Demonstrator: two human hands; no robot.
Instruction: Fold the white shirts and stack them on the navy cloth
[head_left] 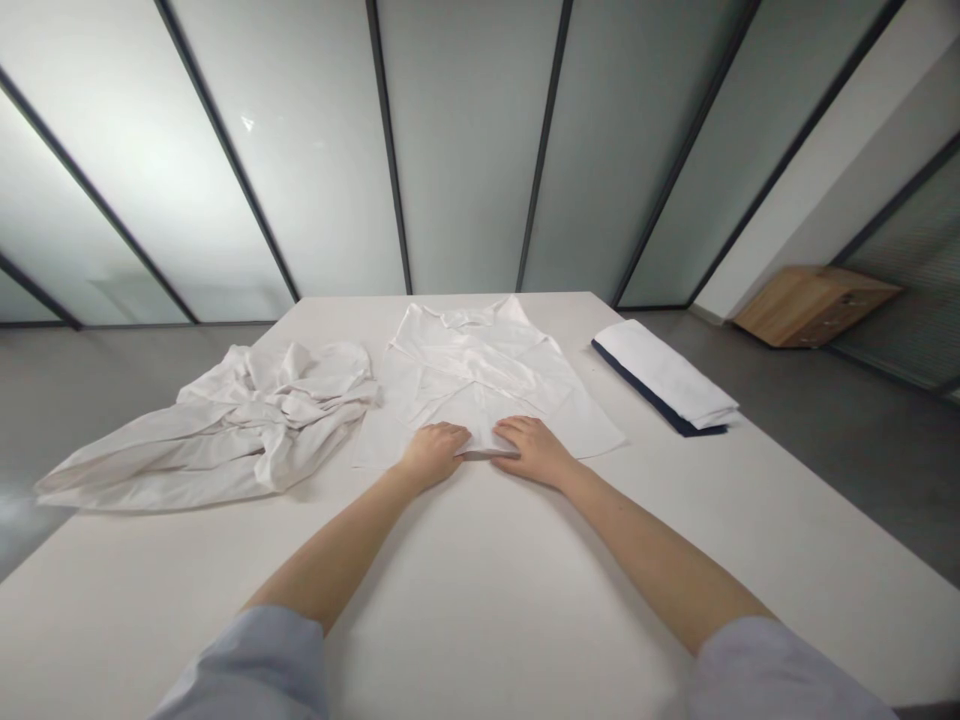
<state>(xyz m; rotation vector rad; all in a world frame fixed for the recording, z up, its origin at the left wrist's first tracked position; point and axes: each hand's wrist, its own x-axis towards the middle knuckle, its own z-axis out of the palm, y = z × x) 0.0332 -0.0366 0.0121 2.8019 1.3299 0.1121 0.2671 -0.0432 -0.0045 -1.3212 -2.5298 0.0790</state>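
Note:
A thin white shirt (480, 372) lies spread on the table, its collar end far from me and its lower edge toward me. Wrinkled layers of cloth cross its middle. At the near hem, my left hand (437, 447) has its fingers over the fabric and its thumb by the edge. Close beside it, my right hand (534, 450) grips the same hem, fingers above and thumb below. Between the hands the edge looks slightly raised, with a shadow under it.
A crumpled white cloth (277, 420) is heaped at the left, hanging past the table's edge. On the right lies a folded white cloth (664, 370) over a dark navy one (637, 392). The white table (480, 600) ends before frosted glass panels (465, 150). A wooden cabinet (806, 305) stands beyond.

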